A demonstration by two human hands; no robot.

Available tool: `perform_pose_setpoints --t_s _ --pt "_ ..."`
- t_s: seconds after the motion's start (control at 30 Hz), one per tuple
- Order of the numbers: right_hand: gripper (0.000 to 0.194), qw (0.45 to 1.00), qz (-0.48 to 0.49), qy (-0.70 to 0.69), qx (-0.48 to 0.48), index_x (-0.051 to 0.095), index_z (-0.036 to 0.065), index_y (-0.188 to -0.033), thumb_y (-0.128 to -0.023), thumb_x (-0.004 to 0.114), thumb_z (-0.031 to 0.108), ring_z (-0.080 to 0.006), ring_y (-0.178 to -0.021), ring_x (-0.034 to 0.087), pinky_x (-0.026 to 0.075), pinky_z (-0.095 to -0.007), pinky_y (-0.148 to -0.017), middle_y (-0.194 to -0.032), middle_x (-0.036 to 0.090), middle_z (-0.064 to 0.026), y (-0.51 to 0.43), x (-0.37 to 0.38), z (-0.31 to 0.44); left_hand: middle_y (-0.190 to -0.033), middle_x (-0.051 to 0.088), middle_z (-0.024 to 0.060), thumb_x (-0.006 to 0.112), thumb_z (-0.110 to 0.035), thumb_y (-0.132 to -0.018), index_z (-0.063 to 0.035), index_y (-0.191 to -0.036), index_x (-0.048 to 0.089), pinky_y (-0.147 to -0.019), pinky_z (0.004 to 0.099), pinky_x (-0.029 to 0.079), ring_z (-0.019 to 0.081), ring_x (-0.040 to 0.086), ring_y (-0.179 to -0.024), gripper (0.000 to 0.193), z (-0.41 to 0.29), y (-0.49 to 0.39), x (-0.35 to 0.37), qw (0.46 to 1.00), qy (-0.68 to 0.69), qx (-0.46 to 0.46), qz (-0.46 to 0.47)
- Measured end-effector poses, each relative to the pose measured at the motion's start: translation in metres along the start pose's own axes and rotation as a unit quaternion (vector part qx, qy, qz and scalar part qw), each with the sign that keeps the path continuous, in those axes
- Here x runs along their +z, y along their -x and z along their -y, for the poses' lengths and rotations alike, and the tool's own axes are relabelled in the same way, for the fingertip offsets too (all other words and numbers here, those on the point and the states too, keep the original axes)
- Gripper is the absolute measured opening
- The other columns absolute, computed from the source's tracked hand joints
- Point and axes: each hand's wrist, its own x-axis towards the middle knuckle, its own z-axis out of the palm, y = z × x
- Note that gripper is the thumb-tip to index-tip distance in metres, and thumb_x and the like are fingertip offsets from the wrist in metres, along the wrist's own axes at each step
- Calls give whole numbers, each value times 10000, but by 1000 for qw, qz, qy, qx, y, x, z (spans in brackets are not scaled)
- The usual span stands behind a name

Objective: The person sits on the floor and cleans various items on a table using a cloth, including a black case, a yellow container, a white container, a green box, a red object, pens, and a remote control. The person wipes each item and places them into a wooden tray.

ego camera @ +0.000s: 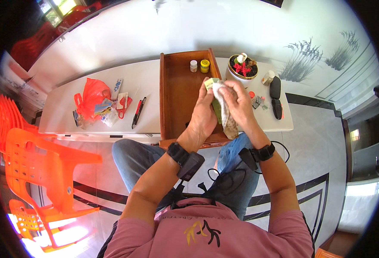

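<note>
My left hand [205,113] grips a small green and yellow box [210,83] above the right side of a wooden drawer [179,109]. My right hand [239,101] holds a white, stained cloth [224,108] against the box; the cloth's brownish end hangs down over the drawer's front right corner. Fingers and cloth hide much of the box. At the far end of the drawer stand a white-lidded bottle [193,66] and a yellow jar [204,66]. A dark thing at the drawer's lower middle is mostly hidden by my left hand.
Left on the white cabinet [60,103] lie a red plastic bag [94,95], a white remote control [116,88], red-handled scissors [123,108] and pens [139,113]. Right are a potted plant [242,69], a jar [268,78], a black glasses case [275,96] and blister packs [258,101]. Orange plastic chairs [47,161] stand left.
</note>
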Motion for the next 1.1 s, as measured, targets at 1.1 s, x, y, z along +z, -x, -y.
perform_pose_setpoints --t_s 1.1 --pt "242 856 -88 -434 267 634 41 -1118 -952 676 213 -112 -907 642 530 -269 -802 -1018 676 -41 -16 -24 11 -1185 534 196 780 -18 -726 -62 -1261 503 -867 427 516 391 544 -1071 605 -28 30 13 630 -669 375 120"
